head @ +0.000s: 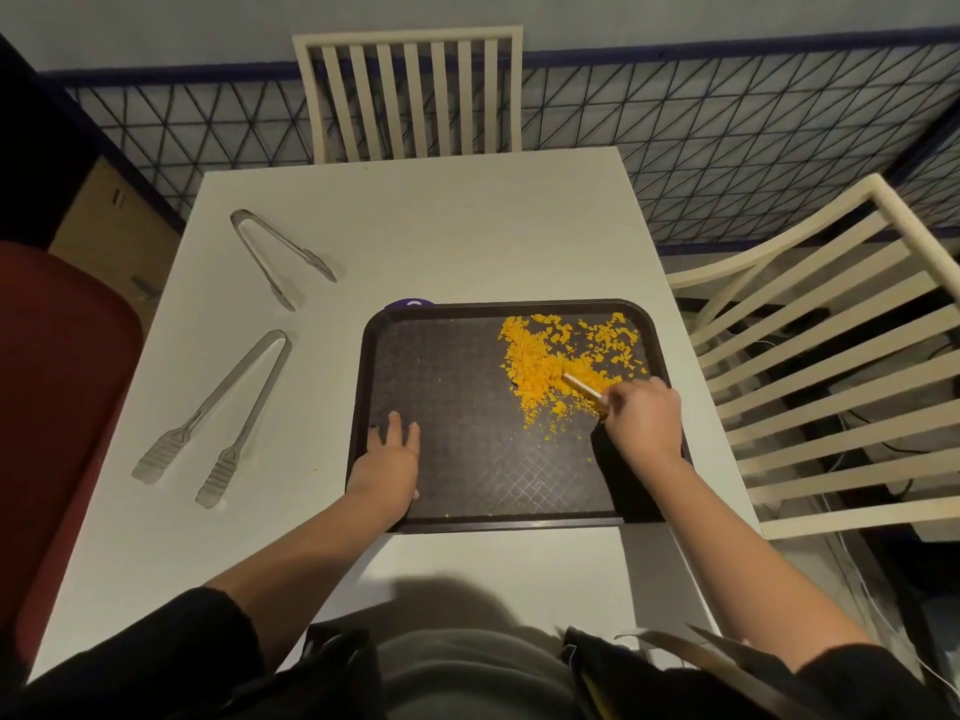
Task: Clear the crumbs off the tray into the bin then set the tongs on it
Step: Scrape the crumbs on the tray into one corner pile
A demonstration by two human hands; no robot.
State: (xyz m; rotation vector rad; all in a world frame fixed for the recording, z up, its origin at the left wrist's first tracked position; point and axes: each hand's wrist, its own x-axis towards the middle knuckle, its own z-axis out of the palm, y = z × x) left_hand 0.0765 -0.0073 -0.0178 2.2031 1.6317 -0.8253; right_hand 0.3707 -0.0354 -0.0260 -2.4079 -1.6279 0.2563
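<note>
Dark brown tray (447, 387) flat on a white table (441, 226), set toward the table's right edge, textured with a diamond grid. Orange crumbs (550, 366) heaped and scattered over the tray's far right quarter, with a few stray bits trailing toward the near side. Left hand (390, 454) laid flat on the tray's near left corner, fingers spread, gripping nothing, palm pressing down on the surface. Right hand (644, 413) closed around a thin pale stick-like tool (584, 389), its far tip buried in the crumb pile; exact kind of tool hard to tell. Dark cloth or shadowed shape (623, 475) under the right wrist at the tray's near right corner, not clearly readable.

Two pairs of metal tongs on the bare table left of the tray, well apart from it: the far pair (283, 257) with tips pointing toward the tray, the near pair (218, 418) with ridged flat ends pointing toward the table's near left. Small purple round item (413, 302) peeking out just behind the tray's far rim, with a white mark on it too cut off to read. No other writing or labels legible anywhere. Pale slatted chairs at the far side (408, 90) and right side (831, 366) of the table.
</note>
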